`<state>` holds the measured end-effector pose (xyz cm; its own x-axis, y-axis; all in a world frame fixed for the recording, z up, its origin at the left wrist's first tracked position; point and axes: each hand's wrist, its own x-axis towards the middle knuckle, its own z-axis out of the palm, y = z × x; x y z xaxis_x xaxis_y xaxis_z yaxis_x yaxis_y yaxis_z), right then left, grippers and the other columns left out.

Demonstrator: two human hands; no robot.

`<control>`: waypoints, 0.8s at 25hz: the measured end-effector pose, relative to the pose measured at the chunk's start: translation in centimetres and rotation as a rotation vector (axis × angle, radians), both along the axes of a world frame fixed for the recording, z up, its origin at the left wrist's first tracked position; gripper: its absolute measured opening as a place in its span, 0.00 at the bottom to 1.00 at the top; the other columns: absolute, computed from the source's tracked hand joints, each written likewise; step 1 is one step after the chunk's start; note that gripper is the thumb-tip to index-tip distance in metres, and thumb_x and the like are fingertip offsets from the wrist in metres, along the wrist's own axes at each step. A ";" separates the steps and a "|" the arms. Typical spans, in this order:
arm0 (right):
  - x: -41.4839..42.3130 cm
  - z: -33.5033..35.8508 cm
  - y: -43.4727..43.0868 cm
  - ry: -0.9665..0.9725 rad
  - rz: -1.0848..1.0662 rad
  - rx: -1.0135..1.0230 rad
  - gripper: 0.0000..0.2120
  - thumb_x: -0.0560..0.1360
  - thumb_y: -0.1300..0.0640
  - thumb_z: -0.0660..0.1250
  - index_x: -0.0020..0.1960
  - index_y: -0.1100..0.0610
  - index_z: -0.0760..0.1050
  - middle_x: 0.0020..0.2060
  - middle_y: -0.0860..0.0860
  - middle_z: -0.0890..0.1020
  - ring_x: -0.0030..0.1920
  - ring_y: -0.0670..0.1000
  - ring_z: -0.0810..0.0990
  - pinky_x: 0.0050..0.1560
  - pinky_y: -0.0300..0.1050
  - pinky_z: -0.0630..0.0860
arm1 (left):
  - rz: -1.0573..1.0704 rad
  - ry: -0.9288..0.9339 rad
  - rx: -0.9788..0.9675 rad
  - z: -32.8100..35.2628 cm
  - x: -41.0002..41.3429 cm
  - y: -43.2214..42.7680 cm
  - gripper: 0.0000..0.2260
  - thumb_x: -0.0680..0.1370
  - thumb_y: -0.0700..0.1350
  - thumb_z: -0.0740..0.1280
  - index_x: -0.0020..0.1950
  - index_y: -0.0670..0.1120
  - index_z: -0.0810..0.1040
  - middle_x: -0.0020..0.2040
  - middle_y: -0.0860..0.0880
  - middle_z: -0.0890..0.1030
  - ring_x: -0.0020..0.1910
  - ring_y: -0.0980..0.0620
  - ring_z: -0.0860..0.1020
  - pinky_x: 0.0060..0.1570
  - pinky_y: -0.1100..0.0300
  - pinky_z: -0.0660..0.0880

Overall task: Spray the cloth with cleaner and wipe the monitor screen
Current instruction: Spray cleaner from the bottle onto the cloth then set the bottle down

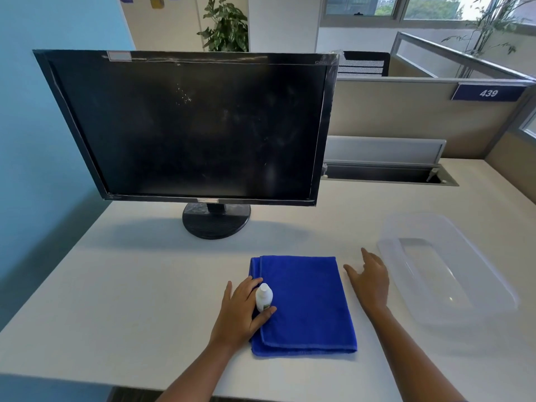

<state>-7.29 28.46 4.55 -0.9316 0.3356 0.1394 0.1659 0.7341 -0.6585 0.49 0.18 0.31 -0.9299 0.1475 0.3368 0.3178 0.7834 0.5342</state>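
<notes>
A folded blue cloth (307, 303) lies flat on the white desk, near the front edge. My left hand (240, 309) grips a small white spray bottle (264, 297) upright over the cloth's left edge, thumb and fingers curled round it. My right hand (369, 278) hovers just right of the cloth, fingers spread and relaxed, holding nothing. Behind them stands a black monitor (188, 126) on a round base, its dark screen dusty and speckled.
A clear plastic bin (464, 291) sits on the desk (116, 285) at the right, close to my right hand. A cable tray slot (385, 174) runs along the back. Blue wall to the left, cubicle partitions behind.
</notes>
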 end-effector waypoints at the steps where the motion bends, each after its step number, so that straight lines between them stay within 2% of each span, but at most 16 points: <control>1: 0.7 0.9 -0.9 0.075 0.010 0.022 0.25 0.73 0.55 0.71 0.67 0.61 0.71 0.60 0.59 0.77 0.58 0.59 0.75 0.56 0.52 0.73 | -0.001 0.000 0.000 0.0 0.0 0.0 0.26 0.78 0.64 0.58 0.66 0.47 0.72 0.65 0.53 0.74 0.66 0.55 0.68 0.70 0.44 0.51; 3: 2.7 3.4 -3.6 0.214 0.146 -0.117 0.21 0.73 0.50 0.70 0.64 0.56 0.74 0.56 0.53 0.79 0.53 0.52 0.78 0.51 0.46 0.76 | -0.003 0.009 -0.005 0.1 0.0 0.1 0.27 0.78 0.65 0.57 0.66 0.47 0.73 0.66 0.54 0.74 0.67 0.55 0.67 0.69 0.44 0.51; 5: 5.6 5.9 -6.9 0.179 0.486 -0.342 0.22 0.72 0.43 0.69 0.62 0.49 0.74 0.55 0.44 0.79 0.52 0.43 0.78 0.49 0.37 0.75 | 0.001 0.018 -0.010 0.0 -0.1 0.0 0.28 0.78 0.66 0.56 0.66 0.47 0.73 0.66 0.53 0.74 0.68 0.55 0.66 0.69 0.43 0.52; 7: 7.6 6.7 -9.9 0.008 0.814 -0.315 0.29 0.70 0.37 0.67 0.68 0.45 0.69 0.62 0.35 0.73 0.62 0.38 0.71 0.58 0.31 0.70 | -0.001 0.002 -0.022 0.0 -0.1 0.0 0.29 0.78 0.66 0.53 0.68 0.48 0.72 0.67 0.54 0.72 0.70 0.57 0.63 0.70 0.43 0.50; 9: 8.3 5.5 -11.9 -0.054 0.927 -0.284 0.28 0.71 0.40 0.67 0.69 0.46 0.68 0.63 0.36 0.72 0.63 0.37 0.70 0.61 0.31 0.68 | -0.011 -0.029 -0.057 0.1 -0.1 -0.1 0.29 0.78 0.67 0.50 0.69 0.50 0.71 0.68 0.55 0.71 0.70 0.59 0.61 0.71 0.40 0.49; 11: 8.4 4.6 -12.9 -0.023 0.833 -0.444 0.17 0.75 0.50 0.67 0.64 0.51 0.74 0.56 0.43 0.80 0.57 0.41 0.77 0.57 0.37 0.75 | -0.018 -0.028 -0.063 0.0 0.0 -0.2 0.27 0.78 0.66 0.50 0.69 0.51 0.70 0.67 0.55 0.72 0.70 0.57 0.63 0.70 0.36 0.51; 13: 8.2 4.6 -12.8 -0.015 0.679 -0.618 0.13 0.76 0.53 0.67 0.60 0.53 0.77 0.52 0.47 0.82 0.54 0.44 0.79 0.55 0.43 0.78 | -0.011 -0.017 -0.066 0.1 0.1 -0.3 0.27 0.79 0.66 0.52 0.70 0.51 0.69 0.68 0.55 0.71 0.71 0.55 0.63 0.70 0.37 0.50; 15: 7.9 4.7 -11.8 -0.030 0.521 -0.841 0.17 0.72 0.47 0.68 0.58 0.53 0.78 0.51 0.49 0.83 0.55 0.47 0.80 0.55 0.46 0.78 | -0.012 0.001 -0.111 0.1 0.2 -0.4 0.29 0.77 0.68 0.54 0.69 0.50 0.70 0.69 0.54 0.70 0.72 0.53 0.63 0.69 0.38 0.49; 18: 7.6 4.8 -10.5 -0.086 0.298 -1.153 0.35 0.59 0.33 0.73 0.58 0.53 0.78 0.50 0.52 0.83 0.52 0.50 0.80 0.52 0.48 0.78 | -0.015 -0.006 -0.161 0.0 0.3 -0.6 0.34 0.75 0.72 0.55 0.70 0.49 0.70 0.72 0.52 0.68 0.73 0.51 0.61 0.70 0.38 0.44; 20: 7.8 4.6 -10.0 -0.115 0.244 -1.235 0.36 0.58 0.31 0.73 0.59 0.50 0.77 0.49 0.54 0.83 0.50 0.51 0.80 0.49 0.48 0.78 | -0.024 -0.037 -0.209 0.1 0.3 -0.6 0.36 0.73 0.73 0.54 0.71 0.49 0.68 0.73 0.50 0.67 0.73 0.48 0.61 0.70 0.39 0.40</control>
<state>0.55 18.43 9.17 -0.9734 0.0020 -0.2293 0.2151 -0.3383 -0.9161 0.75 -0.43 0.40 -0.9367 0.2327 0.2617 0.3204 0.8710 0.3724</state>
